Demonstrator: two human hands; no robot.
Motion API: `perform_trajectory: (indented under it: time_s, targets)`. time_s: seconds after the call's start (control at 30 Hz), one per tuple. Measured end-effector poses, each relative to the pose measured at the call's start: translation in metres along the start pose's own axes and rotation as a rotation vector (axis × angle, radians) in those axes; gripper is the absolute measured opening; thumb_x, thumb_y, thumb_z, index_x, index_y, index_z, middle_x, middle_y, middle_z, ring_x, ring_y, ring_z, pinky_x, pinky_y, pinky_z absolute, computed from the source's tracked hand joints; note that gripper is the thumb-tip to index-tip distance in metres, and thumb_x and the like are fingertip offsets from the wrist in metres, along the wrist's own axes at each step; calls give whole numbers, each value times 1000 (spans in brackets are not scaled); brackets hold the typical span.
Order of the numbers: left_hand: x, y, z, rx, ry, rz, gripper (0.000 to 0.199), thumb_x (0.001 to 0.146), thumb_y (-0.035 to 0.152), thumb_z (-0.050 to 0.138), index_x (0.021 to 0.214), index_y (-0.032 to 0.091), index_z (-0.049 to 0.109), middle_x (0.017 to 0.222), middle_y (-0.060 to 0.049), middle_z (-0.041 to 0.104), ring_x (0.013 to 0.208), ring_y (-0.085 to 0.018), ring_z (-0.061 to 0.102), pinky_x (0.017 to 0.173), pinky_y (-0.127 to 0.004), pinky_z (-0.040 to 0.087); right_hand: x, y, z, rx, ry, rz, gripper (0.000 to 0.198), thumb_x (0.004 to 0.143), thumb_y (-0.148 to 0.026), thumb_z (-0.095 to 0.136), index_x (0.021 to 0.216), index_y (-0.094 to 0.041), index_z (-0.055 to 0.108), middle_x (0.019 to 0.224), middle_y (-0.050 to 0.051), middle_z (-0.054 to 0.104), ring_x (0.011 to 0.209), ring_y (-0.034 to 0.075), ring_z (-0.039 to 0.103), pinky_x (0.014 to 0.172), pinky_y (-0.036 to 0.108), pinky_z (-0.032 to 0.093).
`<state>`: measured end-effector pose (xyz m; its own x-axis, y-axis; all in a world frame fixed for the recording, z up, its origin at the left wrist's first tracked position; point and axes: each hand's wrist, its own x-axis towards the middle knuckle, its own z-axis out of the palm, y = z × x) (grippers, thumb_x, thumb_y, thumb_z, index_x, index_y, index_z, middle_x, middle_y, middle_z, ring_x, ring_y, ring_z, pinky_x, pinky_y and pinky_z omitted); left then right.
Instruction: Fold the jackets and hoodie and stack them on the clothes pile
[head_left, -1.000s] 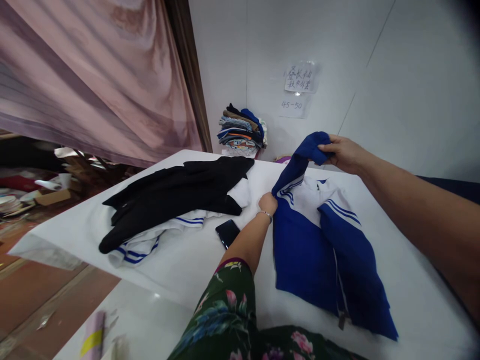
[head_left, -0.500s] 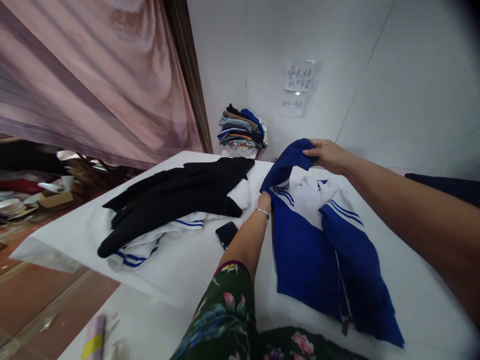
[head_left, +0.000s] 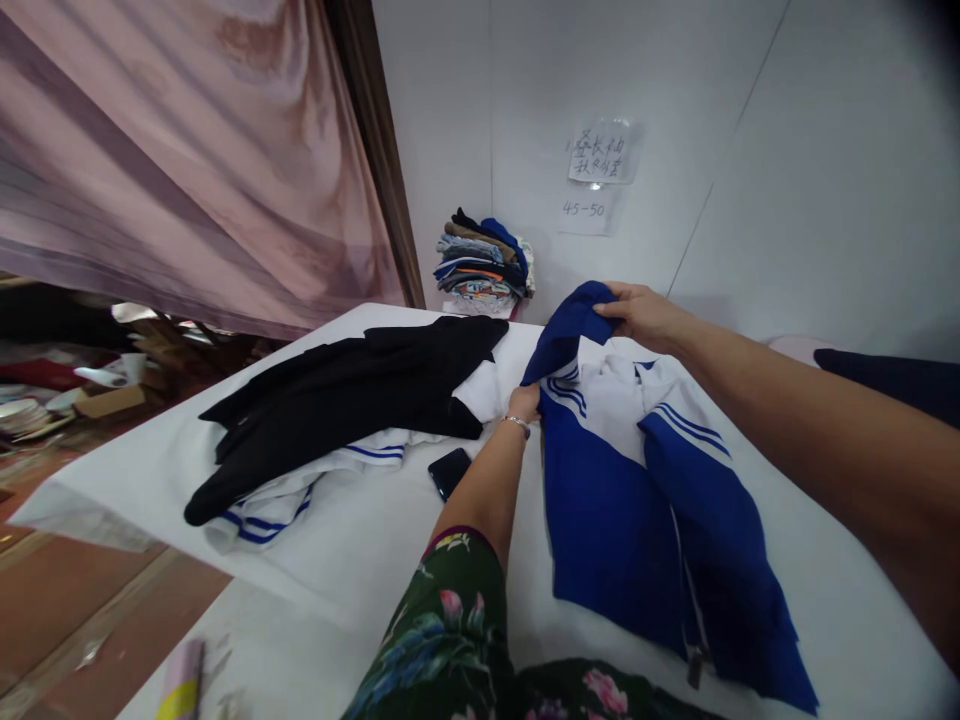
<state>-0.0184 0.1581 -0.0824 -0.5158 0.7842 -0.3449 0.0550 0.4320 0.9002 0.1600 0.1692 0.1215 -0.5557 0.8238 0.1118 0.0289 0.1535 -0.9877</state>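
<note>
A blue and white zip jacket (head_left: 611,510) with striped shoulders lies spread on the white table in front of me. Its left-hand sleeve (head_left: 559,335) is lifted and bent over toward the right. My right hand (head_left: 630,312) pinches the cuff end of that sleeve, raised above the jacket's collar. Lower down, my left hand (head_left: 527,402) grips the same sleeve at its bend, fingers partly hidden by the cloth. The jacket's other sleeve (head_left: 705,500) lies down along its front, over the zip side.
Left of the jacket, black garments (head_left: 352,390) lie over a white striped one (head_left: 300,490). A phone (head_left: 448,472) rests beside my left forearm. A stack of folded clothes (head_left: 484,262) stands by the wall at the back. Dark cloth (head_left: 885,380) sits at far right.
My right hand has shifted slightly left with the cuff. My left hand stays at the sleeve's bend. The jacket body lies as before; the view has moved a little.
</note>
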Motion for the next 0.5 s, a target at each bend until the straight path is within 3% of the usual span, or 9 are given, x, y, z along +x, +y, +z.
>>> perform_trajectory:
  time_s: [0.1, 0.17, 0.23, 0.37, 0.5]
  targets:
    - [-13, 5, -16, 214, -20, 40, 38, 71, 52, 72, 82, 16, 67, 91, -17, 71, 109, -36, 61, 92, -42, 46, 5, -2, 2, 43, 11, -19, 23, 74, -10, 65, 95, -20, 65, 82, 0, 67, 72, 13, 61, 77, 35, 54]
    - [-26, 8, -14, 323, -38, 120, 35, 69, 50, 74, 75, 16, 66, 95, -18, 70, 118, -38, 55, 99, -43, 40, 8, -3, 5, 47, -9, -15, 26, 74, -11, 65, 97, -21, 66, 83, 0, 67, 72, 13, 61, 77, 36, 53]
    - [-38, 11, 1, 429, -119, 272, 32, 76, 49, 67, 73, 17, 66, 100, -17, 70, 118, -36, 55, 101, -42, 39, 12, -4, 9, 48, -32, -14, 28, 73, -12, 65, 99, -21, 66, 85, 0, 67, 72, 13, 61, 75, 35, 52]
    - [-48, 18, 44, 516, -275, 557, 25, 89, 38, 52, 90, 20, 68, 114, -12, 67, 119, -28, 55, 105, -36, 36, 17, -6, 17, 30, -66, -28, 28, 72, -14, 66, 99, -21, 66, 85, 0, 67, 71, 13, 60, 73, 34, 52]
    - [-25, 27, 67, 503, -295, 599, 31, 86, 39, 58, 109, 21, 65, 131, -9, 59, 131, -25, 44, 112, -33, 28, 10, -12, 20, -9, -106, -32, 27, 73, -15, 66, 99, -21, 67, 85, 0, 68, 70, 13, 60, 71, 31, 52]
